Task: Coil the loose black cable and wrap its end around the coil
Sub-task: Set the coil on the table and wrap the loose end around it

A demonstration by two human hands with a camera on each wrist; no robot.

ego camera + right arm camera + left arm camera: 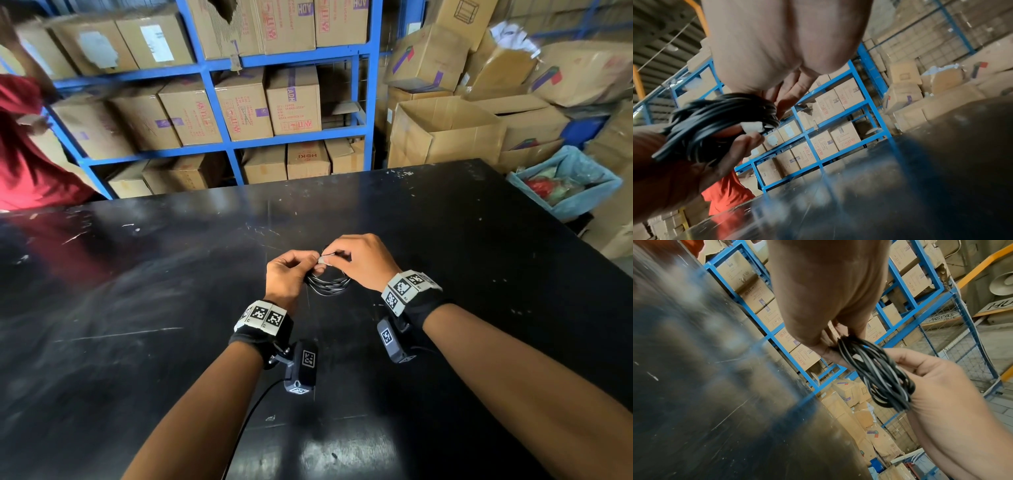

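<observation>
Setting: A person stood at a black table point(137, 308), with blue shelving point(219, 113) of cardboard boxes point(294, 102) at twelve o'clock.
Cable: The black cable point(329, 284) was already gathered into a small coil of many loops, held above the table centre between the two hands.
Left hand: The left hand point(291, 274), at nine o'clock of the coil, had its fingers curled round the bundle, apparently to keep the loops from springing apart.
Right hand: The right hand point(359, 260), at three o'clock, pinched something small and pale point(323, 259) at the coil's twelve o'clock edge; whether it was the cable's end plug could not be told.
Stage: Coiling looked finished; the work seemed to be at the end-wrapping step.
Bystander: A person in a red shirt point(24, 161) stood at ten o'clock.
Bin: A blue basket point(565, 181) sat at two o'clock beyond the table.
</observation>
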